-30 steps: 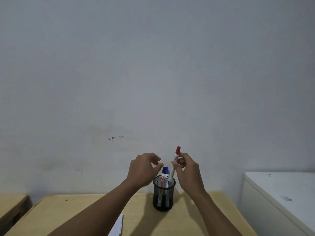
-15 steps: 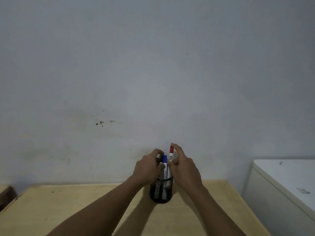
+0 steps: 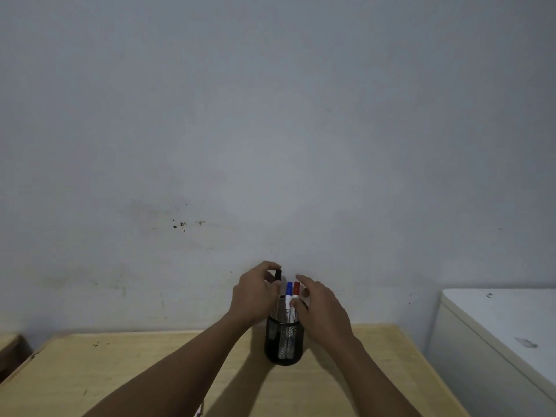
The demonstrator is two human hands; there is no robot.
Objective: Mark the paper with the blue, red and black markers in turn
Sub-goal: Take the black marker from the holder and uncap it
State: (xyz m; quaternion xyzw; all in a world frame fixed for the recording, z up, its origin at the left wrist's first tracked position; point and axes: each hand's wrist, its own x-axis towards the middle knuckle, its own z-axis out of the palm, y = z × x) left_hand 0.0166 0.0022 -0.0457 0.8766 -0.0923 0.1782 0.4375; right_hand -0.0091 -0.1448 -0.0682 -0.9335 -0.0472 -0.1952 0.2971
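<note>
Head view, single entry. Landmark: black wire-mesh cylindrical pen holder (image 3: 283, 344), standing upright on a pale wooden tabletop (image 3: 150, 365), close to a grey-white wall (image 3: 270, 130).

Contents of the holder: blue-capped white-barrelled marker (image 3: 288, 299), upright, cap above the rim; red-capped white-barrelled marker (image 3: 296, 291), just beside the blue one on its right, cap also above the rim; black-capped marker (image 3: 278, 276), at the left of the holder and raised higher than the other two, lower barrel hidden behind the hand.

Left hand (image 3: 254, 294): above and to the left of the holder, thumb and fingers pinched narrow around the cap end of the black-capped marker.

Right hand (image 3: 323, 308): above and to the right of the holder, fingers spread loosely and gripping nothing; fingertips lie just beside the red-capped marker, contact not discernible.

Paper: a small white corner (image 3: 199, 412) shows at the bottom edge of the frame, nearer the wearer than the holder; too little is visible to tell any marks.

White cabinet (image 3: 496, 335): to the right of the holder, beyond the table's edge.
</note>
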